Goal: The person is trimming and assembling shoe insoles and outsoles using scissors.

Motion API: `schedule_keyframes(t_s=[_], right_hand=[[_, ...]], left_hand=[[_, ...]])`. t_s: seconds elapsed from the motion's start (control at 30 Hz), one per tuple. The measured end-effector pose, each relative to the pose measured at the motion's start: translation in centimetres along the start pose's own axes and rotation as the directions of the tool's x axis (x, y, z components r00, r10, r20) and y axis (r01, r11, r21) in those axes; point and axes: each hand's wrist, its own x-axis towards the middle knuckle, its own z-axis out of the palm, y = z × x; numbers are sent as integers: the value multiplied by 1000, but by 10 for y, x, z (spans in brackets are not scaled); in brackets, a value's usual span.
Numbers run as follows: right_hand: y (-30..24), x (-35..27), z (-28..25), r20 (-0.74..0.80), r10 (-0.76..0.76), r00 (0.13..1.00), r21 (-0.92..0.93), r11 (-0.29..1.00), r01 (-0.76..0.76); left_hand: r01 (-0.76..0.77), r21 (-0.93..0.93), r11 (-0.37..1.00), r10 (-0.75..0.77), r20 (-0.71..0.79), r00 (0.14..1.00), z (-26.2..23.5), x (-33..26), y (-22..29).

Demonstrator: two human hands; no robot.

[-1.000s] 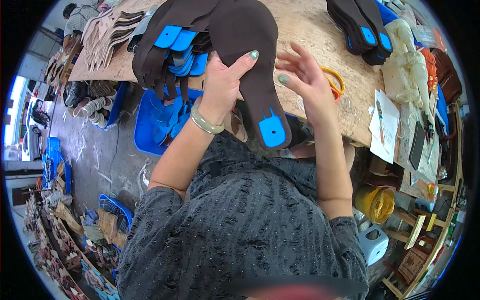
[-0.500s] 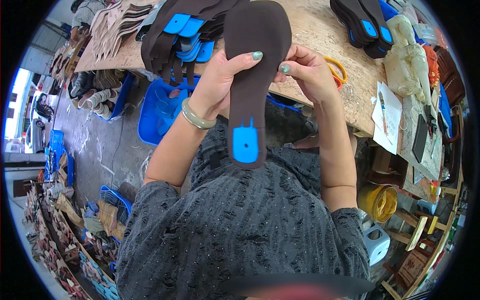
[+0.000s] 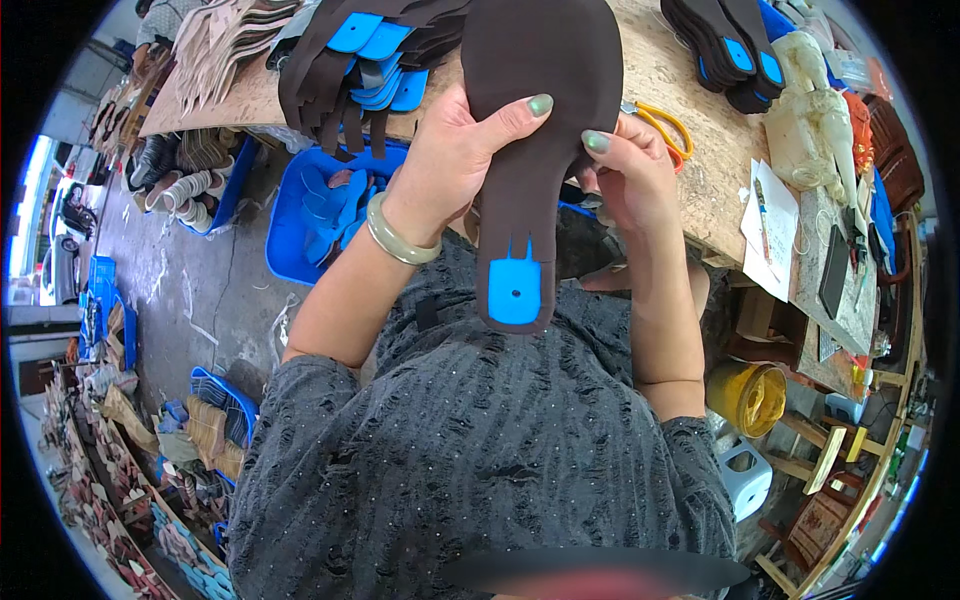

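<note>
Held up before me is a dark brown insole [image 3: 540, 60], its wide end away from me and its narrow end toward my chest. A blue heel piece [image 3: 515, 292] with a small dark hole lies on that narrow end, its two thin prongs pointing up the insole. My left hand [image 3: 455, 155] grips the left edge, thumb flat on top and fingers hidden beneath. At the right edge my right hand [image 3: 632, 165] pinches the insole between thumb and fingers. Orange-handled scissors [image 3: 668, 135] lie on the table just past my right hand.
A pile of dark brown insoles [image 3: 320, 95] with blue pieces covers the table's left part. More stacked insoles [image 3: 708, 45] lie at the far right. Below the table edge stands a blue bin [image 3: 285, 235] of blue pieces. Paper [image 3: 775, 235] and a yellow bucket [image 3: 745, 400] are at right.
The insole has shifted a little to the right and nearer the camera, both hands moving with it. The scissors' blades now show more beside my right hand.
</note>
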Motion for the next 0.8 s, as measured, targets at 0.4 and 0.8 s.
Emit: schedule_keyframes(t_s=[0.4,0.8], right_hand=[[5,2,1,-84,-67,994,-400,916,28],[3,3,-2,-139,-166,976,-622,782,45]], left_hand=[[-184,333,925,215,-57,975,-1,-1,-8],[-84,309,947,140,-163,977,0,-2,0]])
